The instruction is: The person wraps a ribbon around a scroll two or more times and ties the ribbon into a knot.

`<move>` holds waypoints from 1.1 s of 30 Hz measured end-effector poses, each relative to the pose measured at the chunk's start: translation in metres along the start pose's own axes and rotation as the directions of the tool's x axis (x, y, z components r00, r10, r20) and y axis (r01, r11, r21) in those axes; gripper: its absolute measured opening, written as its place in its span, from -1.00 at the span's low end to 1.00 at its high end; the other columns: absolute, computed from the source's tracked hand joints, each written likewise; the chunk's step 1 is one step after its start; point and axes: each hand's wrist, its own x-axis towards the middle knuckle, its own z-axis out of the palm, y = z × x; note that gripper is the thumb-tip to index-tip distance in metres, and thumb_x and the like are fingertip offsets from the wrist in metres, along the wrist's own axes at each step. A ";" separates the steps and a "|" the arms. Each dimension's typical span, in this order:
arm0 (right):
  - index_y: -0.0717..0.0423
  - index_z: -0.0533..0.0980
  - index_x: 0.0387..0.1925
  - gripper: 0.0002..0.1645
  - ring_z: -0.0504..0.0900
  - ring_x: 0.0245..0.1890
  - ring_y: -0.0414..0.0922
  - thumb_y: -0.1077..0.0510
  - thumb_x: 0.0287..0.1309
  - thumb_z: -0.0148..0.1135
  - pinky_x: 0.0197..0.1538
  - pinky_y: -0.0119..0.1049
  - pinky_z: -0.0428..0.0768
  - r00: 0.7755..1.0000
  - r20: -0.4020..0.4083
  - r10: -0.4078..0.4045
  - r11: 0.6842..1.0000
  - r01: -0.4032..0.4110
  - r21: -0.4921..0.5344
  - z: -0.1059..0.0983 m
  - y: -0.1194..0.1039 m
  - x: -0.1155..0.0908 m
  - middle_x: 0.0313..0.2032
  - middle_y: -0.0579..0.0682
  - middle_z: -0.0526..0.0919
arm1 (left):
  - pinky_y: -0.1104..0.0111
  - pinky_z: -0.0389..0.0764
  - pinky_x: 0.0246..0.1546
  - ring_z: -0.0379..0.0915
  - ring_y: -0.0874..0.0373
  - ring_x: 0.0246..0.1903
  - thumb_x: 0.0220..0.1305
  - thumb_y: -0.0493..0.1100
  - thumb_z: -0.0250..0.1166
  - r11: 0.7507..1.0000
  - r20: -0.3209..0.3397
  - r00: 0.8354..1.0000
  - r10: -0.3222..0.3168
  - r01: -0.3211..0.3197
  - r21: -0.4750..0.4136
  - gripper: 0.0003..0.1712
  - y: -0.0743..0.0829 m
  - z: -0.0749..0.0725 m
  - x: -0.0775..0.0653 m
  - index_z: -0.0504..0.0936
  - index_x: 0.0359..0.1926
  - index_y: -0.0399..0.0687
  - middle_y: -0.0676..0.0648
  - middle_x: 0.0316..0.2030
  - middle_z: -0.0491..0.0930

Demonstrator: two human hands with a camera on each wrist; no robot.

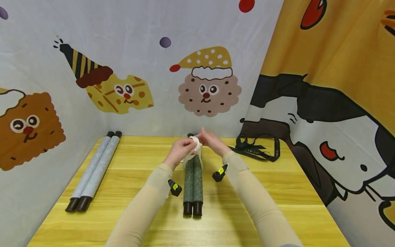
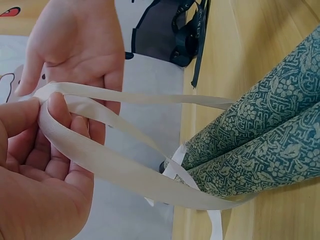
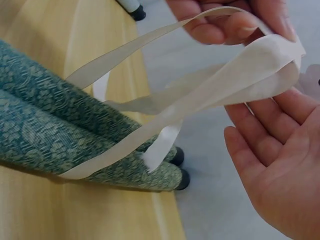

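A green patterned scroll (image 1: 193, 181), rolled from both ends into two parallel rolls with dark knobs, lies lengthwise on the table. Around its far part runs a white ribbon (image 2: 145, 175), with long loops drawn up off the rolls and short loose tails beside them. My left hand (image 1: 180, 151) pinches the ribbon's raised bend between thumb and fingers. Opposite it, my right hand (image 3: 280, 150) is held palm up with fingers extended, close under the ribbon's folded end (image 3: 275, 55). The far knobs are partly hidden behind the hands in the head view.
A second scroll (image 1: 95, 171), pale grey with dark knobs, lies at the left of the wooden table (image 1: 247, 212). A black printed ribbon (image 1: 256, 151) is heaped at the back right. Cartoon-printed cloth (image 1: 129, 123) hangs behind the table and at its sides.
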 end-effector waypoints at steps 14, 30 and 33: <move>0.39 0.47 0.19 -0.20 0.42 0.28 0.10 -0.23 0.55 -0.31 0.37 -0.02 0.28 0.999 -0.020 -0.027 0.998 0.028 0.050 0.011 0.020 -0.012 0.20 0.22 0.51 | 0.20 0.64 -0.21 0.59 -0.13 -0.26 0.41 -0.21 0.25 1.000 -0.084 0.996 -0.017 0.018 0.005 -0.76 -0.003 0.001 -0.001 0.69 -0.14 -0.37 -0.19 -0.20 0.63; 0.09 0.53 -0.20 -0.80 0.51 -0.44 0.03 0.03 0.38 0.22 -0.35 -0.16 0.52 0.972 -0.191 -0.136 0.967 0.089 -0.238 0.021 0.015 -0.019 -0.36 0.01 0.56 | 0.28 0.66 -0.25 0.62 -0.05 -0.32 0.39 -0.24 0.27 0.991 -0.177 0.981 0.079 -0.058 0.122 -0.82 -0.004 0.004 -0.004 0.68 -0.18 -0.32 -0.22 -0.30 0.66; 0.07 0.55 -0.19 -0.80 0.45 -0.49 0.04 0.02 0.39 0.21 -0.38 -0.15 0.50 0.965 -0.218 -0.145 0.960 0.085 -0.266 0.021 0.012 -0.021 -0.39 0.00 0.55 | 0.23 0.63 -0.20 0.61 -0.03 -0.26 0.39 -0.19 0.27 0.978 -0.204 0.973 0.106 -0.065 0.199 -0.79 -0.004 0.004 -0.004 0.70 -0.16 -0.28 -0.19 -0.27 0.67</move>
